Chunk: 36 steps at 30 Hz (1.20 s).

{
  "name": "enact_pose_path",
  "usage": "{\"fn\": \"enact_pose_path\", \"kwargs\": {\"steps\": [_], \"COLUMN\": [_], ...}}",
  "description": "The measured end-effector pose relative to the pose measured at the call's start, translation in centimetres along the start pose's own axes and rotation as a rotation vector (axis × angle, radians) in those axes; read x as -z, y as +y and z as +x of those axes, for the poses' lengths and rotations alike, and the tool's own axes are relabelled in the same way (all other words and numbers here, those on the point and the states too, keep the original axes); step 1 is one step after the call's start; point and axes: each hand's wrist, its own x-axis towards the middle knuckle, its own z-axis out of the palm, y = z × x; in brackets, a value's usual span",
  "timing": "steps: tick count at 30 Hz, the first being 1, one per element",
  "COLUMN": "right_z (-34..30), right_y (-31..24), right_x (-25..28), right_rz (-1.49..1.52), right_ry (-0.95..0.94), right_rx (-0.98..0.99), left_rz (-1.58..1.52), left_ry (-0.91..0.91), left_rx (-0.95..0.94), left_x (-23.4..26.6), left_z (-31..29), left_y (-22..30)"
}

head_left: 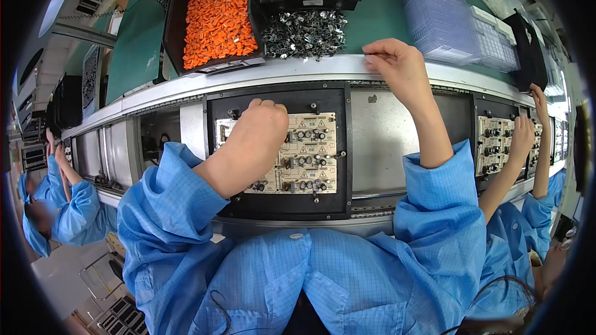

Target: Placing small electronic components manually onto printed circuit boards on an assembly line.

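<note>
Left hand [254,139]: above the upper left of the circuit board panel [308,161], back of the hand toward the camera. Its fingers curl down and are hidden beneath the hand; cannot tell whether they hold a part or touch the panel.

Right hand [400,71]: raised near the front edge of the green table [375,15], to the right of a heap of dark metal parts [304,34]. Fingers bent, fingertips close to the thumb, gap narrow; a small part between them cannot be ruled out from this angle.

Panel: lies in a black carrier [298,206] on the line in front of the person, component side up, rows of small cylindrical components showing to the right of the left wrist.

Supplies, beyond the carrier: black bin [176,31] of orange parts [220,15]; to its right, a second black bin [338,3] with metal parts, the heap just in front of it. Farther right, stacked clear plastic trays [434,15].

At right, a co-worker's hand [523,136] is over another board panel [489,142]
</note>
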Motion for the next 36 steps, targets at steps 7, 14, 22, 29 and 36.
{"fn": "enact_pose_path", "kwargs": {"steps": [7, 14, 22, 29, 36], "right_z": [1.7, 1.7, 2.6, 0.4, -1.5], "right_y": [-0.8, -1.7, -1.2, -1.4, -1.4], "right_x": [-0.6, -2.9, -1.4, 1.4, 3.6], "right_rz": [-0.447, -0.544, -0.445, -0.186, -0.081], "right_ry": [0.086, 0.061, 0.137, 0.173, 0.159], "right_rx": [0.269, 0.469, 0.426, 0.352, 0.32], "left_rz": [0.012, -0.039, 0.007, -0.121, -0.122], "left_ry": [-0.004, 0.039, 0.05, 0.058, -0.011], "left_rx": [0.017, -0.019, -0.091, 0.07, 0.102], "left_x": [-0.3, -0.6, 0.1, -0.6, -0.4], "left_z": [-0.1, -0.3, 0.8, 2.6, 4.4], "left_y": [0.1, -0.1, 0.6, 1.0, 1.3]}}
